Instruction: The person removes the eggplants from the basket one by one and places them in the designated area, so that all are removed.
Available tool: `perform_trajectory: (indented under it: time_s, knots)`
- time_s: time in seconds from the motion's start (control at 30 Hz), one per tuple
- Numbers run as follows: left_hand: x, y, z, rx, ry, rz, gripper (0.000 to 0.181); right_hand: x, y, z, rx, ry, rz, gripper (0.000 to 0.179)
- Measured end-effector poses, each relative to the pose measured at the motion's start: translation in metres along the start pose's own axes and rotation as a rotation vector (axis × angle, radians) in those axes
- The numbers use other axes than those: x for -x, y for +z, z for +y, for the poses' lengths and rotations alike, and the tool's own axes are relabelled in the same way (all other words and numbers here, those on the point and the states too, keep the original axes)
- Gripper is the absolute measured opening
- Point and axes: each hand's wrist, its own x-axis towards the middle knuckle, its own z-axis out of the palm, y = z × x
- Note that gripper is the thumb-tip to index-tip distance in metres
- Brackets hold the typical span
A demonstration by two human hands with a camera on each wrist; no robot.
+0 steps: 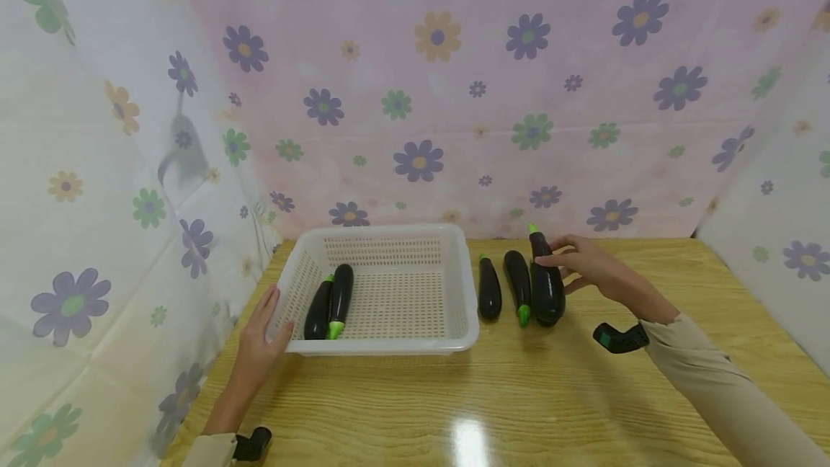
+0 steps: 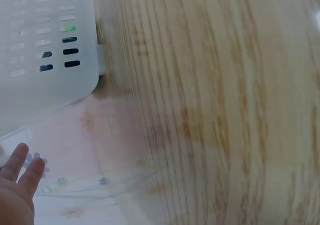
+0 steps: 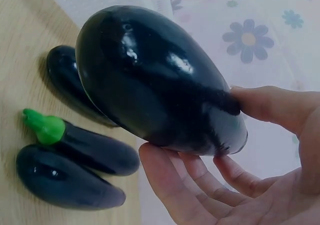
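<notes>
In the head view my right hand (image 1: 586, 265) holds a dark, glossy eggplant (image 1: 547, 287), its green stem pointing up and away. Thumb and fingertips pinch it near the narrower end in the right wrist view (image 3: 165, 85). Below it, three more eggplants lie on the table: a slim one (image 1: 489, 290), one with its green stem toward me (image 1: 517, 283), and one mostly hidden by the held eggplant. My left hand (image 1: 256, 341) rests at the left side of a white plastic basket (image 1: 382, 346), fingers fairly straight against its rim. Two eggplants (image 1: 340, 298) lie inside, at the left.
The wooden table (image 1: 415, 402) runs up to a flower-patterned cloth (image 1: 363, 164) at the back and both sides. A black wrist camera (image 1: 619, 339) sits on the right wrist, another (image 1: 253, 445) on the left.
</notes>
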Motion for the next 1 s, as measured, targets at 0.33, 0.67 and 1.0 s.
perform_trajectory:
  time_s: [0.33, 0.67, 1.0]
  knots:
    - [0.000, -0.001, -0.002, -0.034, 0.018, 0.029, 0.063, -0.008, -0.008, 0.022, 0.037, 0.010, 0.016, 0.065]
    - [-0.002, 0.002, 0.003, -0.049, 0.009, 0.034, 0.064, -0.005, -0.016, 0.043, 0.070, 0.052, 0.020, 0.068]
    - [-0.001, 0.001, 0.001, -0.033, 0.016, 0.031, 0.063, -0.010, -0.021, 0.059, 0.080, 0.080, 0.024, 0.071]
